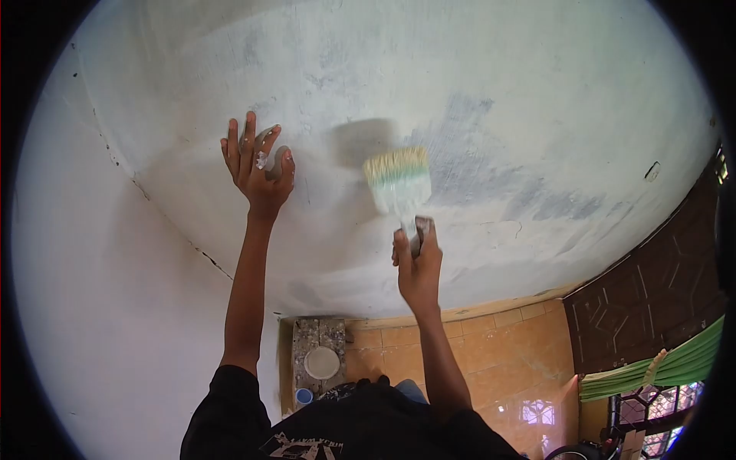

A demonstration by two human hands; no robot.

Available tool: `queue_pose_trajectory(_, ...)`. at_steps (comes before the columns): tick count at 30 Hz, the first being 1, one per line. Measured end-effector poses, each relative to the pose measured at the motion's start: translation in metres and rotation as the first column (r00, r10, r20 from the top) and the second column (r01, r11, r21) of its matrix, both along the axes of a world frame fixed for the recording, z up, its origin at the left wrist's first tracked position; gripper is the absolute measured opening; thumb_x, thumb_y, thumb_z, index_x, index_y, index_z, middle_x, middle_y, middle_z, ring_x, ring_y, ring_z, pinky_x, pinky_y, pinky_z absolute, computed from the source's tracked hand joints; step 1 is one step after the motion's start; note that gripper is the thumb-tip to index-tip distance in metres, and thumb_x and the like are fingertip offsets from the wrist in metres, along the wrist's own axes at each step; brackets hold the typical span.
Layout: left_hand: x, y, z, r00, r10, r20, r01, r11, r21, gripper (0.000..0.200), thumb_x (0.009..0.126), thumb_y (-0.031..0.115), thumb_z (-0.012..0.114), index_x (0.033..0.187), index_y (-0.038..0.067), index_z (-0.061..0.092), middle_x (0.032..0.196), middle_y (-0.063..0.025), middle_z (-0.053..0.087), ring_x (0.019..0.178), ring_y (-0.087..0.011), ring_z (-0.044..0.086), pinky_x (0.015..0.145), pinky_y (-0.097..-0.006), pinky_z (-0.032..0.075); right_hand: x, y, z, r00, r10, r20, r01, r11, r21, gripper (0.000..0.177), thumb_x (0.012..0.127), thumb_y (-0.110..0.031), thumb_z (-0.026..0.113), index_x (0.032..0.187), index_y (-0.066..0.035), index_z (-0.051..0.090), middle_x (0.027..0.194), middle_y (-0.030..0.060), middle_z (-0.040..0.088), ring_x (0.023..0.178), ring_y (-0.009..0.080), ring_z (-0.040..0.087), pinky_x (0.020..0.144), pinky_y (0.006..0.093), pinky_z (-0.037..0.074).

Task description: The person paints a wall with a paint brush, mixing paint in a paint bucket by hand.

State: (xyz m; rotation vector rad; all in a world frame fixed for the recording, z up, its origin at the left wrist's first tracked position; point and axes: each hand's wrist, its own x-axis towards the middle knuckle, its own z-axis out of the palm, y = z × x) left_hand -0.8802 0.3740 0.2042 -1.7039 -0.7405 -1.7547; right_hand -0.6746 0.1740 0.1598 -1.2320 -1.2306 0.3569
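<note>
1) From where I stand, the work in hand looks to be brushing the wall (537, 69), with the wide brush (401, 188) between strokes, I'd judge; its shadow falls well to one side, so the bristles seem off the surface; a stroke from here calls for bringing them flat against it, with steady, even pressure
2) The right hand (420, 272) is clenched round the brush's handle, bristles upward, forearm reaching up from below; the brush sits just beside a grey, patchy stretch of wall
3) The left hand (263, 176) grips nothing; it is raised with fingers spread, palm towards the wall, and seems to be resting there; white smears show on its fingers, and the arm is nearly straight
4) Below, a pale round container (322, 363) stands on a speckled bench (306, 335), a blue cup (303, 396) near it
</note>
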Motion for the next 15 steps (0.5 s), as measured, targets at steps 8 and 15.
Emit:
queue_pose_trajectory(8, -0.001, 0.001, -0.001, 1.000, 0.006, -0.005, -0.006, 1.000, 0.007, 0.030, 0.085, 0.026, 0.062, 0.112, 0.015, 0.071, 0.143, -0.0107, 0.052, 0.141, -0.0347, 0.035, 0.118, -0.0483, 0.017, 0.007, 0.045, 0.048, 0.967, 0.170, -0.188, -0.184, 0.981, -0.058, 0.034, 0.099, -0.029, 0.057, 0.105, 0.005, 0.057, 0.061, 0.0022, 0.052, 0.052, 0.0072, 0.043, 0.051, 0.0242, 0.037)
queue_pose_trajectory(15, -0.001, 0.001, 0.000, 1.000, 0.008, -0.015, -0.008, 1.000, 0.004, 0.031, 0.085, 0.025, 0.062, 0.113, 0.015, 0.070, 0.143, -0.0118, 0.052, 0.141, -0.0355, 0.035, 0.118, -0.0488, 0.016, -0.002, 0.044, -0.082, 0.974, 0.111, -0.198, -0.135, 0.984, -0.117, 0.041, 0.102, -0.039, 0.050, 0.079, -0.006, 0.048, 0.059, -0.0041, 0.042, 0.052, 0.0037, 0.036, 0.047, 0.0226, 0.032)
